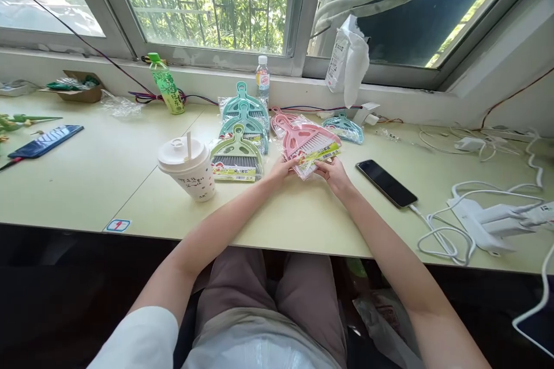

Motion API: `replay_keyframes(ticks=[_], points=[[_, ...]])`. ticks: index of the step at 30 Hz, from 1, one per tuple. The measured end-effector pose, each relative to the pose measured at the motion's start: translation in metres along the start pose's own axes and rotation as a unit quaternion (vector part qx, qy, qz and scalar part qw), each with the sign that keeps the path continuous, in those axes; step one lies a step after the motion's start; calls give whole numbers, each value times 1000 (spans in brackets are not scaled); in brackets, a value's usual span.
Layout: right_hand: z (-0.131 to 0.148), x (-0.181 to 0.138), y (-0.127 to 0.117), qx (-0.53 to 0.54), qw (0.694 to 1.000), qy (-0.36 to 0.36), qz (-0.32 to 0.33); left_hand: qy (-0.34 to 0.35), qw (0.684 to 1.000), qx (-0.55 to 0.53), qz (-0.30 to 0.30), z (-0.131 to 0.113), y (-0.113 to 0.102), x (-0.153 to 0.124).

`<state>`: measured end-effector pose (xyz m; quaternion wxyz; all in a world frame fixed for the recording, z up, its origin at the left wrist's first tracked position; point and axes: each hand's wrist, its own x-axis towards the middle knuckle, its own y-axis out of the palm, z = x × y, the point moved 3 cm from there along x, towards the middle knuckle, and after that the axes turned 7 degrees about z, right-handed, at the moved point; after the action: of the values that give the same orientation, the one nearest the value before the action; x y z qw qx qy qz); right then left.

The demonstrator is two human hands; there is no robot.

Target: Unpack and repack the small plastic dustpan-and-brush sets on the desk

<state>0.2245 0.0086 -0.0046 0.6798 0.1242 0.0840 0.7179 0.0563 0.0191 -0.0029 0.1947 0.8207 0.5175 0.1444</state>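
A pink dustpan and brush set (305, 139) in clear wrapping is held up between my two hands, its handle tilted away to the left. My left hand (282, 170) grips the near left corner of the pack. At the near right corner, my right hand (334, 175) pinches the edge by the yellow label. Just left lies a green dustpan set (237, 155), with blue-green sets (244, 118) overlapping behind it. Another pink set (281, 118) shows partly behind the held one. A separate blue set (344, 128) rests farther right.
A lidded white cup (187, 170) stands left of my left forearm. A charging phone (386, 183) lies to the right, near a power strip (471, 222) and loose cables. Two bottles, a green one (167, 83) and a clear one (262, 78), stand towards the window.
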Motion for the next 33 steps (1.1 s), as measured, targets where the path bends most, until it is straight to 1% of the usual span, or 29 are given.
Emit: replay_keyframes(ticks=[2,7,9,12,14,19,20,22,24,26,28,30,33], points=[[1,1,-2,-7,1000,9,16,6,1000,20,18,-2,-1,0],[7,1,-6,-30,996,16,79,13,997,68,43,-3,-8,4],[8,1,-6,-34,996,15,85,17,995,81,59,-3,-9,4],[6,1,-7,-36,997,14,61,23,992,97,82,-5,-7,2],[3,1,-7,-36,998,11,41,32,990,109,80,-7,-4,-1],[2,0,-2,-12,999,-30,17,68,988,136,20,-12,6,-7],[2,-1,-1,-3,999,-41,10,69,988,140,16,-12,9,-9],[2,-2,0,13,998,-61,-8,58,987,150,29,-13,14,-11],[1,-4,0,24,997,-74,-27,24,986,158,54,-10,19,-13],[-1,-4,-1,33,996,-77,-40,-18,984,162,75,-7,22,-14],[-2,-3,-2,40,996,-71,-42,-42,982,166,82,-4,23,-15],[-3,-2,-2,45,996,-62,-37,-40,981,172,78,-3,22,-14],[-3,-1,0,47,997,-49,-26,-16,982,174,65,-3,19,-12]])
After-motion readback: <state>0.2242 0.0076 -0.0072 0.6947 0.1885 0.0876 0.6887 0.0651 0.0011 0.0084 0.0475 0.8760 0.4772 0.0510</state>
